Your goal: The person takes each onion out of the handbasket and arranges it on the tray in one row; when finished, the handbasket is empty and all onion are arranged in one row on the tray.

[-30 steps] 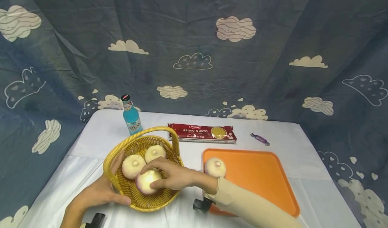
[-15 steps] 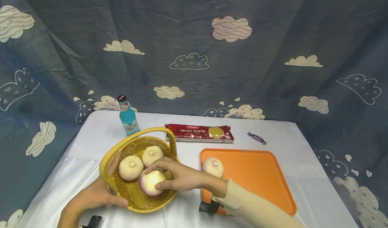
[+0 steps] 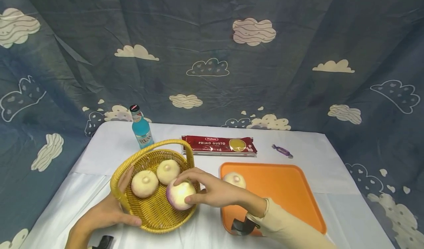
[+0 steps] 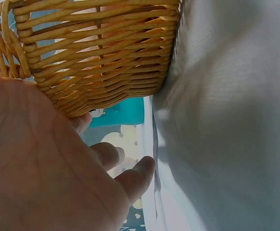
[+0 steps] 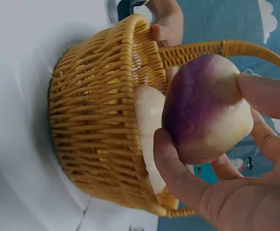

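In my right hand (image 3: 212, 187) is a white and purple turnip (image 5: 202, 108), pinched between the thumb and fingers. In the head view it overlaps the right part of the yellow wicker basket (image 3: 159, 212); the right wrist view shows it at the basket's mouth, above the rim. Inside sit two more pale turnips, one at the left (image 3: 144, 184) and one at the back (image 3: 168, 171). My left hand (image 3: 104, 212) lies along the basket's left side, palm against the wicker (image 4: 106, 62), thumb toward the front and fingers extended, partly hidden by the handle.
On the orange tray (image 3: 281, 197) at the right lies another turnip (image 3: 234, 179), partly behind my right wrist. Behind the basket stands a blue bottle (image 3: 142, 129). A red spaghetti pack (image 3: 218, 146) and a purple wrapped candy (image 3: 282, 151) lie at the back.
My right hand has moved right and upward with the turnip, from among the others toward the basket's right rim. My left hand stays at the basket's side.
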Tool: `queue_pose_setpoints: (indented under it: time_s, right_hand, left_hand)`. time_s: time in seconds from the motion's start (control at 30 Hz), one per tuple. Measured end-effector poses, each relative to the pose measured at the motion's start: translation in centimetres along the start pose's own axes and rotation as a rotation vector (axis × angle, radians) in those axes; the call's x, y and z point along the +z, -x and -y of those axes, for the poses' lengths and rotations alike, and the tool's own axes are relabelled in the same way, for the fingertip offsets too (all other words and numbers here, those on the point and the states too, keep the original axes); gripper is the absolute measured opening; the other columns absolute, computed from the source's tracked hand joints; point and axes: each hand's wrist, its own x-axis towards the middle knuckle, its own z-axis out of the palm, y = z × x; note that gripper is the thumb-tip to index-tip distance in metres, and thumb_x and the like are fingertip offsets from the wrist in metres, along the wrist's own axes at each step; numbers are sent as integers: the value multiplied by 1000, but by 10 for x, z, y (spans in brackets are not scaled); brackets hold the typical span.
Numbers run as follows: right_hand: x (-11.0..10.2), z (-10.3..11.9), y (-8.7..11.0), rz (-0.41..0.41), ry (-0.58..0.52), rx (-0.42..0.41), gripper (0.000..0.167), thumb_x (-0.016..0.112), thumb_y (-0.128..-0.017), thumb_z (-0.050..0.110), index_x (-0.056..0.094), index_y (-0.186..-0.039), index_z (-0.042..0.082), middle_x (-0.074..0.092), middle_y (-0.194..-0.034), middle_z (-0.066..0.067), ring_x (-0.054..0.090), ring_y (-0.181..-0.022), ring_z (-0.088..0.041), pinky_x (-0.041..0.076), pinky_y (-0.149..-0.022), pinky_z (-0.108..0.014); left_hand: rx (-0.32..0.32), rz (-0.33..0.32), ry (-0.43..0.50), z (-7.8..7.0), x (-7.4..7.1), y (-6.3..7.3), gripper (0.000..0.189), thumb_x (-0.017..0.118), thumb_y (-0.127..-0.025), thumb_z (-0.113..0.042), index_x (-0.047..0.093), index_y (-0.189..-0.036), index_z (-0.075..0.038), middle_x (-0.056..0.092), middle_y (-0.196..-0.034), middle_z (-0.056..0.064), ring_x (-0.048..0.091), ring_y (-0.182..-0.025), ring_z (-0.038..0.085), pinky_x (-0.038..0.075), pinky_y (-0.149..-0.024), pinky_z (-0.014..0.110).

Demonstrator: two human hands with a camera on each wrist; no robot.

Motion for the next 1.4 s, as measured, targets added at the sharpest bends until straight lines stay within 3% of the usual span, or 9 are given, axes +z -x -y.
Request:
queue_pose_setpoints:
  time_s: [0.07,0.13,0.23,0.27,0.53,0.73,0.93,1.23,1.4]
  right_hand:
    - [-3,0,6,0,-40,13,44,68,-96,18,56,-137,26,44,-151,0,40,-137,-16,47,-103,-30]
    - [-6,-1,11,-1,-75,26,44,68,-96,17,56,-138,26,42,-152,-2,39,-138,-19,51,-98,-28]
    - [-9,-3,19,-15,-114,48,43,68,-96,17,56,-137,25,41,-152,-1,39,-139,-22,52,-98,-29]
    - [-11,-4,21,-22,-116,54,43,68,-96,18,57,-136,26,41,-152,0,39,-139,-22,52,-98,-29]
    - [-19,-9,36,-75,-98,72,40,70,-95,20,59,-132,27,43,-149,2,46,-134,-22,54,-95,-29]
    - [-27,-15,46,-128,-72,45,42,72,-93,19,59,-133,25,45,-147,-1,47,-126,-26,56,-91,-37]
    - [-34,-20,60,-184,-85,84,42,72,-94,19,59,-134,24,42,-149,-5,44,-133,-32,55,-95,-35]
    - [-43,-29,81,-263,-42,131,42,71,-94,22,59,-134,25,44,-149,-6,46,-130,-38,44,-102,-60]
    - [-47,-34,90,-300,-60,141,42,71,-94,22,58,-134,26,45,-150,-1,45,-128,-36,45,-99,-55]
  left_hand:
    - [-1,0,2,0,0,0,149,96,-60,-17,-13,-160,-32,-22,-165,20,-16,-144,56,-9,-121,48]
    - [-2,2,11,0,0,0,148,96,-60,-17,-13,-160,-32,-22,-164,20,-17,-144,56,-10,-112,69]
    - [-2,2,13,0,0,0,148,96,-61,-18,-13,-160,-32,-22,-164,20,-18,-144,56,-10,-112,70]
    - [-2,2,14,0,0,0,148,96,-61,-18,-12,-160,-31,-22,-164,20,-18,-143,56,-10,-105,78]
    - [-4,6,15,1,-1,-1,149,96,-60,-17,-14,-160,-29,-23,-165,19,-20,-143,56,-11,-105,78]
    - [-3,5,0,1,-1,-2,148,96,-61,-19,-13,-160,-28,-23,-165,19,-21,-144,56,-8,-103,81]
    - [-5,6,1,-1,-1,-1,149,96,-60,-20,-13,-161,-26,-23,-164,20,-21,-143,57,-9,-104,80]
    - [2,6,-8,-1,-1,-2,148,96,-61,-22,-13,-161,-24,-22,-165,19,-20,-143,57,-8,-103,80]
    - [1,4,-12,-2,-1,-1,147,96,-62,-23,-13,-161,-25,-21,-165,18,-20,-144,56,-8,-104,79]
